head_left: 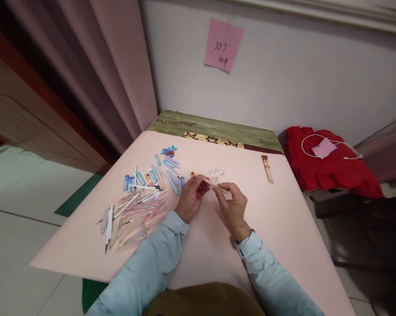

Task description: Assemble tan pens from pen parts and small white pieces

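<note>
Both my hands hold one thin pen (208, 181) with a pale barrel and an orange tip, above the pink table cover (283, 219). My left hand (191, 197) pinches the pen near its left end. My right hand (232, 206) grips the other end with curled fingers. Just left of my hands lies a spread of pen parts (141, 193): blue caps, white refills and clear barrels. A few small clear pieces (216, 174) lie right behind the pen.
Two finished orange-tipped pens (268, 168) lie together at the far right of the table. A red cushion (329, 164) with a white cord sits on a seat to the right. A pink note (222, 44) hangs on the wall. Curtains hang at the left.
</note>
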### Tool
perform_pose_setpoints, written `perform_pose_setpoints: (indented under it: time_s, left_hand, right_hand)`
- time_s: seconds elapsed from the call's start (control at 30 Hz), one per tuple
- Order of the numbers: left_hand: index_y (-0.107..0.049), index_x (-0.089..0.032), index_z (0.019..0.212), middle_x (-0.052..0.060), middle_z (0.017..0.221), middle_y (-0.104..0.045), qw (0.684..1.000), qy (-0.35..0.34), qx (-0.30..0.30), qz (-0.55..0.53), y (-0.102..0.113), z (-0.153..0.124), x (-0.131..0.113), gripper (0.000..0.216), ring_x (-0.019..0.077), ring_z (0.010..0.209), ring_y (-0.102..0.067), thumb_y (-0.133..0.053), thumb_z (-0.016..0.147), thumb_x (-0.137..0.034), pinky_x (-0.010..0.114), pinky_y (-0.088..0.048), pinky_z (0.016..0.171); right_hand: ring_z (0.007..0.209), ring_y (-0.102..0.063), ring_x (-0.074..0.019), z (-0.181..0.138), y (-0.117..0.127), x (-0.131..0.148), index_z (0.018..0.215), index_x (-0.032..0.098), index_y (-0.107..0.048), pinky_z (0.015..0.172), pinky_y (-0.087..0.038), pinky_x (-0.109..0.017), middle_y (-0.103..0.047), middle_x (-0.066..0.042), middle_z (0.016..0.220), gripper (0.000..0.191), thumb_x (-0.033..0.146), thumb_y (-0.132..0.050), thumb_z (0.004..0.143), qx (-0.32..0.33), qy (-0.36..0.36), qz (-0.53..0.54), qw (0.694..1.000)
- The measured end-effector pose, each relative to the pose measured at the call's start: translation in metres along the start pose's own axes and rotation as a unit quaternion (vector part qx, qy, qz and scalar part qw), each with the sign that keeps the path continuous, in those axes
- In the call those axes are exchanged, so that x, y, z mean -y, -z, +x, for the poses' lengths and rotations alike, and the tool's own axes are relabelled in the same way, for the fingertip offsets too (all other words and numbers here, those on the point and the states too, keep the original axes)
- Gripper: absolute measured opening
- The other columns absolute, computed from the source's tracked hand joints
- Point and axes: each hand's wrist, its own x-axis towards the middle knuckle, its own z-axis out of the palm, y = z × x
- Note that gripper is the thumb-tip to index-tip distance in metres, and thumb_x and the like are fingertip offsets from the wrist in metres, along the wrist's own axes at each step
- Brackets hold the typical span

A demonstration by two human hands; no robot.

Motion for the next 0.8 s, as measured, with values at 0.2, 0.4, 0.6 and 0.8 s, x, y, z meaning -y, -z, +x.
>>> perform_pose_setpoints:
  time_s: [0.2, 0.4, 0.6, 0.8]
  left_hand:
    - [-0.069, -0.013, 0.084, 0.000, 0.081, -0.068, 1.000, 0.015, -0.008, 0.017, -0.0016, -0.0022, -0.0016, 0.026, 0.0076, 0.071, -0.065, -0.082, 0.072, -0.032, 0.015, -0.053, 0.058]
    - [-0.070, -0.013, 0.087, 0.003, 0.091, -0.071, 1.000, 0.016, 0.003, 0.025, -0.0035, -0.0037, -0.0046, 0.030, 0.0103, 0.076, -0.067, -0.084, 0.070, -0.033, 0.016, -0.055, 0.054]
    - [-0.070, -0.012, 0.086, 0.006, 0.091, -0.073, 1.000, 0.009, 0.009, 0.027, -0.0067, -0.0038, -0.0038, 0.028, 0.0108, 0.077, -0.068, -0.082, 0.072, -0.033, 0.017, -0.058, 0.061]
    - [-0.070, -0.011, 0.084, 0.008, 0.089, -0.074, 0.999, 0.007, 0.006, 0.037, -0.0049, -0.0027, -0.0033, 0.028, 0.0119, 0.076, -0.069, -0.082, 0.072, -0.033, 0.017, -0.057, 0.061]
  right_hand:
    - [0.077, -0.067, -0.0177, 0.0006, 0.0006, -0.0013, 0.089, 0.019, -0.069, 0.069, -0.052, -0.028, -0.072, -0.004, 0.083, 0.018, 0.037, -0.068, 0.088, -0.002, -0.010, -0.014, 1.000]
    - [0.062, -0.062, -0.0134, 0.0007, 0.0015, -0.0020, 0.081, 0.019, -0.071, 0.060, -0.045, -0.023, -0.072, -0.002, 0.074, 0.031, 0.048, -0.064, 0.089, 0.023, -0.063, -0.060, 0.996]
    - [0.050, -0.055, -0.0106, 0.0016, 0.0013, -0.0025, 0.068, 0.020, -0.069, 0.053, -0.036, -0.023, -0.066, 0.000, 0.058, 0.046, 0.056, -0.055, 0.092, 0.056, -0.099, -0.113, 0.987]
    - [0.051, -0.060, -0.0123, 0.0022, 0.0014, 0.0009, 0.063, 0.021, -0.067, 0.054, -0.037, -0.023, -0.066, 0.001, 0.056, 0.054, 0.057, -0.045, 0.097, 0.110, -0.149, -0.096, 0.978]
